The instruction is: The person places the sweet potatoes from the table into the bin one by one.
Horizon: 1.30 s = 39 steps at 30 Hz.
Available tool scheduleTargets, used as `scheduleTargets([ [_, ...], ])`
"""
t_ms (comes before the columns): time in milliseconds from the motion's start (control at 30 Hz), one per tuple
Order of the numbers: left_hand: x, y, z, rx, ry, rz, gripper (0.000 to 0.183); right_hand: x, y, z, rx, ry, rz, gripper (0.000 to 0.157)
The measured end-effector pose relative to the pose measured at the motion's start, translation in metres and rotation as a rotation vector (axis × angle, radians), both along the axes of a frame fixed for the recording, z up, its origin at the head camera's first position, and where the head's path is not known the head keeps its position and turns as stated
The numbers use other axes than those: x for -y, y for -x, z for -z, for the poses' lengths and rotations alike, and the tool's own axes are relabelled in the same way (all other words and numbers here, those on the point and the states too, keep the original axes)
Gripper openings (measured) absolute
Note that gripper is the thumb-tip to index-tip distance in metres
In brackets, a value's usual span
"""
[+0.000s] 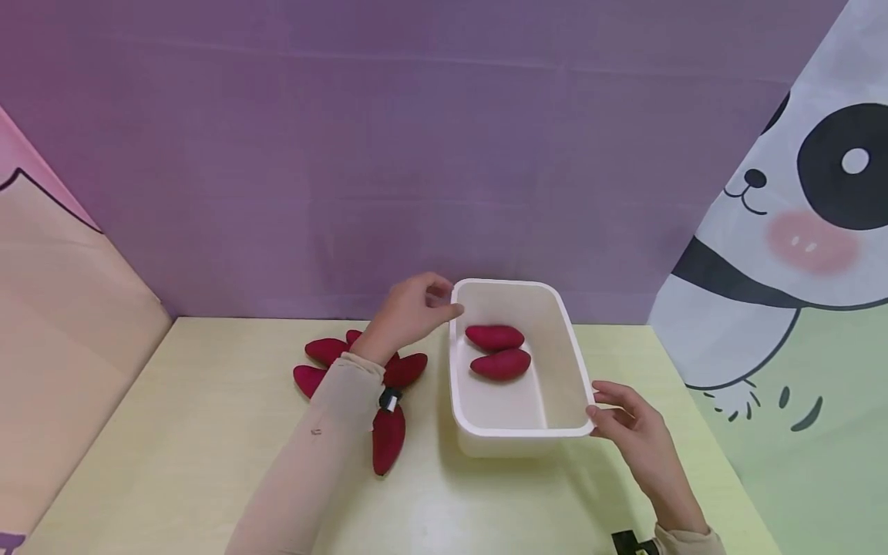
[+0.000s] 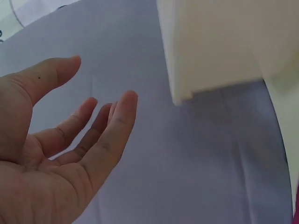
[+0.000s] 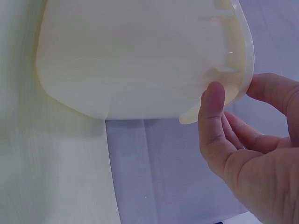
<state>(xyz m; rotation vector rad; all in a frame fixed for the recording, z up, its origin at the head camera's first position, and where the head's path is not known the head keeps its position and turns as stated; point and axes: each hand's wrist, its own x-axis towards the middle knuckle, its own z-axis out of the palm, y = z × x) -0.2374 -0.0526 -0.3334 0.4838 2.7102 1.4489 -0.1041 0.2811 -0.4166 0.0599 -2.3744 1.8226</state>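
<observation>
A white plastic bin (image 1: 496, 408) stands on the table with two dark red sweet potatoes (image 1: 501, 365) lying inside. At its near right corner my right hand (image 1: 634, 435) pinches the rim between thumb and fingers; the right wrist view shows this grip from low down against the bin's side (image 3: 126, 60). My left hand (image 1: 409, 310) is by the far left corner of the bin. In the left wrist view its fingers are loosely bent, with a gap between them and the bin (image 2: 215, 46). That hand holds nothing.
More sweet potatoes (image 1: 388, 441) lie in a loose group left of the bin, partly hidden under my left forearm. A purple backdrop (image 1: 430, 154) rises behind the table (image 1: 194, 432). A panda-printed panel (image 1: 763, 331) borders the right side.
</observation>
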Motion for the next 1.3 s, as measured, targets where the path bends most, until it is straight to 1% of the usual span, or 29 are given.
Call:
scheduleTargets([
  [100,0.02,-0.006,0.011,-0.017,0.019,-0.017,0.039,-0.001,0.001,0.0,-0.007,0.012,-0.005,0.039],
  [367,0.078,-0.02,0.049,-0.012,0.056,-0.084,0.039,-0.001,0.001,-0.001,-0.008,0.013,-0.009,0.039],
  [567,0.124,-0.03,0.076,-0.071,0.124,-0.101,0.037,0.0,0.001,-0.002,-0.004,0.006,-0.011,0.039],
  [667,0.147,-0.032,0.091,-0.085,0.119,-0.124,0.036,-0.001,0.002,-0.001,-0.011,0.014,-0.015,0.038],
  [800,0.174,-0.033,0.112,-0.078,0.079,-0.179,0.039,-0.002,0.002,-0.001,-0.018,0.024,-0.014,0.037],
  [867,0.184,-0.033,0.121,-0.063,0.067,-0.197,0.042,-0.002,0.002,-0.001,-0.017,0.02,-0.01,0.037],
  [933,0.192,-0.031,0.127,-0.033,0.065,-0.199,0.046,-0.002,0.002,-0.001,-0.015,0.016,-0.007,0.037],
  [1200,0.213,-0.025,0.143,0.161,0.044,-0.131,0.063,0.001,0.001,0.0,-0.005,0.02,-0.012,0.037],
  [1300,0.217,-0.025,0.149,0.208,0.03,-0.107,0.067,0.001,0.0,0.0,-0.006,0.014,-0.017,0.037],
])
